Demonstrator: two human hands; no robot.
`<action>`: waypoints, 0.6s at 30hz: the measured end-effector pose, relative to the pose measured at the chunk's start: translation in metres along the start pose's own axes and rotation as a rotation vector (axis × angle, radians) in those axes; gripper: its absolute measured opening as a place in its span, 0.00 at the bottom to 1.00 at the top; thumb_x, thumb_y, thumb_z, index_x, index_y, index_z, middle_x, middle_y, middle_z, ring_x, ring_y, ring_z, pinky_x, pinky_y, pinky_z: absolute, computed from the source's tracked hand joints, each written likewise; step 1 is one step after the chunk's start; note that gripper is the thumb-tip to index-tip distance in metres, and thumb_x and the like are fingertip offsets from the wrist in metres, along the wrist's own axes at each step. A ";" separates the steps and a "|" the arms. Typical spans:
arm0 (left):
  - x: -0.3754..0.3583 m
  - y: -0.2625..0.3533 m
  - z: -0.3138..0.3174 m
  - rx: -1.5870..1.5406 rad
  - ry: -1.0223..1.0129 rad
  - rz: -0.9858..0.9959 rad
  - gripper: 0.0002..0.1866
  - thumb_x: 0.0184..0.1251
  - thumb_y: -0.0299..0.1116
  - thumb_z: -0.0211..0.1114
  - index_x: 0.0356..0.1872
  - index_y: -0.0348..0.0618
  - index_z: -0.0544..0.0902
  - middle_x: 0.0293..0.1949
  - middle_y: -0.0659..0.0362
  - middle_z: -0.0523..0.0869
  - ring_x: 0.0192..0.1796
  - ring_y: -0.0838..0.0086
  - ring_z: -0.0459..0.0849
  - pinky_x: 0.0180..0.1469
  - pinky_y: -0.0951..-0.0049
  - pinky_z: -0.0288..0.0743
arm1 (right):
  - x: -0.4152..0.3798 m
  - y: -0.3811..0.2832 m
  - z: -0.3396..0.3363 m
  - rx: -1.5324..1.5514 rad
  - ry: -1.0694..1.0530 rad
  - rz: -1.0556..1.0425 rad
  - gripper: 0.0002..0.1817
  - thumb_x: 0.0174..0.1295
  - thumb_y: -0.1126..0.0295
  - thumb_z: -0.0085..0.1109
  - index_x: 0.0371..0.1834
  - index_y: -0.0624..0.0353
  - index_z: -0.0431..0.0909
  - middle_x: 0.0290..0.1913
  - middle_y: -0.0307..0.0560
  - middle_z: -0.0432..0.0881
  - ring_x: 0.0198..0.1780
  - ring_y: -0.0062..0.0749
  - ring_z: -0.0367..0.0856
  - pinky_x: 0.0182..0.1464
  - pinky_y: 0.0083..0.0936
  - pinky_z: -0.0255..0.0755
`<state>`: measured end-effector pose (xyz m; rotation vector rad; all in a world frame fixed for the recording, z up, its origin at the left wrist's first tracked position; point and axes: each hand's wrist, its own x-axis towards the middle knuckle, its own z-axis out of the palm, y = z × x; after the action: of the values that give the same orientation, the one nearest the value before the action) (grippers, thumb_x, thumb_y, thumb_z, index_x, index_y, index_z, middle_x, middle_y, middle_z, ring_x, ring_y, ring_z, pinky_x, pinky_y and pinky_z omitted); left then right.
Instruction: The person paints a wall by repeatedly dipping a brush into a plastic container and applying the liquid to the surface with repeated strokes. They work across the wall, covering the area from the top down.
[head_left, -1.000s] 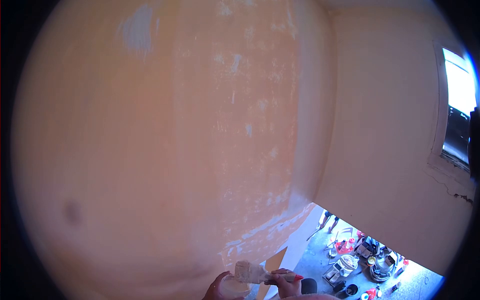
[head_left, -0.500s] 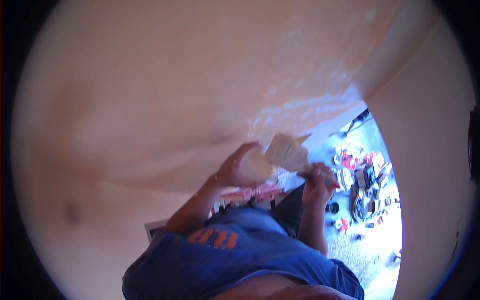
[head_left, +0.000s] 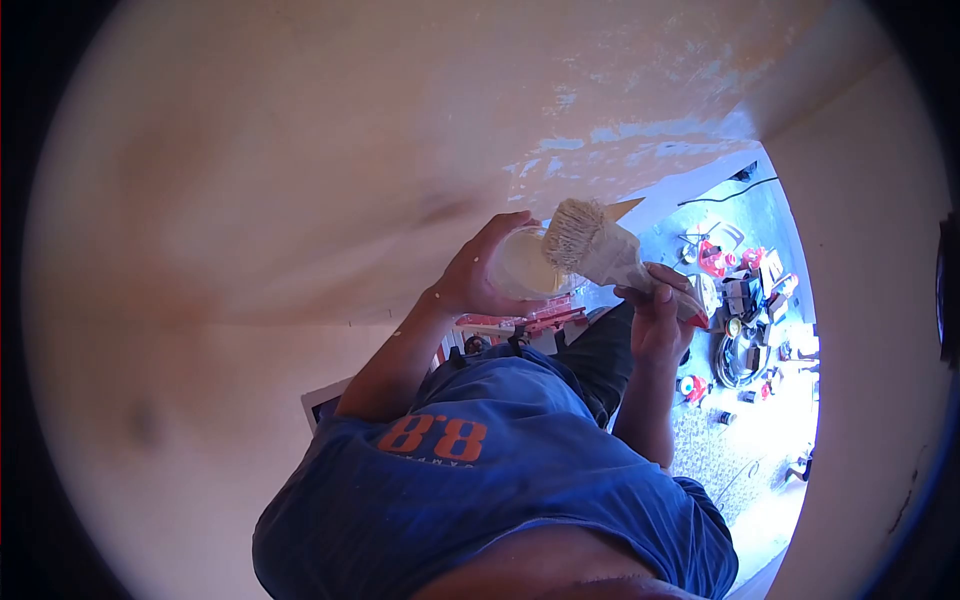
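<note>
My left hand [head_left: 478, 275] grips a small clear plastic cup [head_left: 527, 267] of pale cream paint, held close to the peach-coloured wall [head_left: 300, 180]. My right hand [head_left: 658, 312] holds a wide paintbrush [head_left: 600, 250] by its red-tipped handle. The paint-coated bristles point up and left, resting at the cup's rim. My blue shirt with an orange "88" [head_left: 470, 470] fills the lower part of the view.
The wall meets another peach wall [head_left: 870, 300] at a corner on the right. Far below lies a concrete floor [head_left: 760, 400] strewn with tools, red containers and coiled cable. Pale patches [head_left: 620, 140] mark the wall above the brush.
The view swung down from the wall to my body. Both hands rose nearer the wall, and the brush head moved up to the cup's rim.
</note>
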<state>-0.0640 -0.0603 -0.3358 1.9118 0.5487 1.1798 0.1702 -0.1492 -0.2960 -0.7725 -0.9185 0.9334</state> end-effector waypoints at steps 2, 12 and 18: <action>0.001 -0.001 -0.001 -0.002 -0.002 0.007 0.53 0.33 0.38 0.83 0.65 0.39 0.62 0.57 0.48 0.74 0.60 0.60 0.76 0.62 0.65 0.69 | 0.001 -0.002 -0.002 -0.038 0.005 0.010 0.15 0.66 0.68 0.53 0.50 0.71 0.73 0.48 0.57 0.77 0.45 0.43 0.82 0.39 0.38 0.85; -0.002 -0.004 0.000 0.075 -0.018 0.007 0.53 0.33 0.38 0.83 0.65 0.41 0.63 0.56 0.47 0.75 0.58 0.58 0.76 0.61 0.65 0.70 | 0.001 -0.005 -0.011 -0.210 -0.022 0.084 0.20 0.60 0.64 0.63 0.47 0.72 0.73 0.42 0.56 0.79 0.39 0.44 0.84 0.32 0.34 0.84; -0.004 -0.001 0.000 0.089 -0.010 -0.009 0.53 0.33 0.38 0.83 0.65 0.41 0.63 0.56 0.48 0.74 0.59 0.58 0.75 0.62 0.65 0.69 | -0.002 0.012 -0.025 -0.185 0.015 -0.028 0.19 0.59 0.67 0.64 0.45 0.70 0.73 0.40 0.54 0.78 0.38 0.44 0.83 0.34 0.35 0.84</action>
<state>-0.0657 -0.0623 -0.3385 1.9868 0.6135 1.1566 0.1883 -0.1505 -0.3170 -0.9201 -1.0096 0.8247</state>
